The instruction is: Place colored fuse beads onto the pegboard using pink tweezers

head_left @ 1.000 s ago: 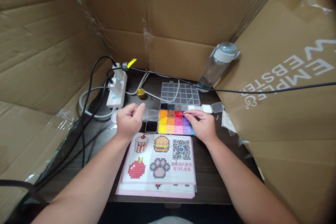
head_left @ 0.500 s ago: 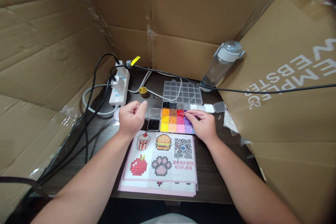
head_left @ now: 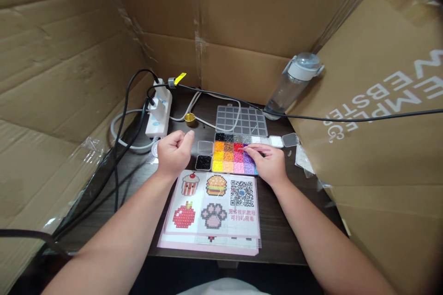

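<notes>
A bead box (head_left: 228,159) with compartments of black, orange, yellow, red, pink and purple beads lies on the dark table. My right hand (head_left: 268,162) rests on its right side and pinches a thin pink tool whose tip lies over the red beads. My left hand (head_left: 173,153) hovers in a loose fist left of the box, thumb up, nothing visible in it. A small square tub of black beads (head_left: 203,162) sits beside it. Pattern sheets (head_left: 213,205) showing a cupcake, burger, apple and paw lie in front of me.
The clear box lid (head_left: 241,120) lies behind the bead box, with small clear tubs (head_left: 290,139) to its right. A water bottle (head_left: 293,84) stands at the back right. A white power strip (head_left: 158,113) with cables sits back left. Cardboard walls enclose the table.
The view has shifted slightly. My right hand has crept a little to the right over the bead box; my left fist has held its pose.
</notes>
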`<state>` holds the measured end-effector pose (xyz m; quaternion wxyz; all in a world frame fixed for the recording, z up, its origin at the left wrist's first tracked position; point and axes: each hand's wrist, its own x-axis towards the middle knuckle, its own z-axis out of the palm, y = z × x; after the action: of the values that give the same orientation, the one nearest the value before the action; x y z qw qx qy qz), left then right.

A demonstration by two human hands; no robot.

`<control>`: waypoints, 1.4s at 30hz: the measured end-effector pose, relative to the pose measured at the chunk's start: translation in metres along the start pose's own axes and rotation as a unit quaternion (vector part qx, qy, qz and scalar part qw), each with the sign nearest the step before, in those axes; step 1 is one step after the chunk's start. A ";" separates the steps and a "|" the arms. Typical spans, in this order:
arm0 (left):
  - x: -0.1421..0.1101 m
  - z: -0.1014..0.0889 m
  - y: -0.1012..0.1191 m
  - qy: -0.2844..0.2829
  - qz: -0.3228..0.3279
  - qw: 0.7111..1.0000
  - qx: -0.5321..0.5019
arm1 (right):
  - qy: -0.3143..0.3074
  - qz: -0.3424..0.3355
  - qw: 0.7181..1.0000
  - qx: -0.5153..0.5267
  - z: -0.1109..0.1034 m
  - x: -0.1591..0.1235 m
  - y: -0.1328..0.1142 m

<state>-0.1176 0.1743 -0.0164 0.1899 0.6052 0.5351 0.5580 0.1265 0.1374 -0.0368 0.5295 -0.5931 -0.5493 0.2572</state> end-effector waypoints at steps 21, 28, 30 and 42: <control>0.000 -0.003 0.007 0.007 0.001 1.000 -0.019 | 0.138 -0.006 0.974 0.182 -0.035 -0.013 -0.034; -0.003 0.000 0.010 0.001 0.006 0.999 -0.037 | 0.056 0.042 0.988 0.139 -0.039 -0.079 -0.040; -0.003 0.001 0.011 0.000 0.009 0.999 -0.039 | 0.023 0.050 0.995 0.089 -0.039 -0.098 -0.037; -0.002 0.002 0.008 0.008 0.022 0.999 -0.034 | -0.023 0.051 0.998 -0.002 -0.022 -0.117 -0.026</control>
<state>-0.1123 0.1706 -0.0112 0.1940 0.6058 0.5035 0.5847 0.1052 0.0171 -0.0392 0.5022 -0.6152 -0.5307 0.2961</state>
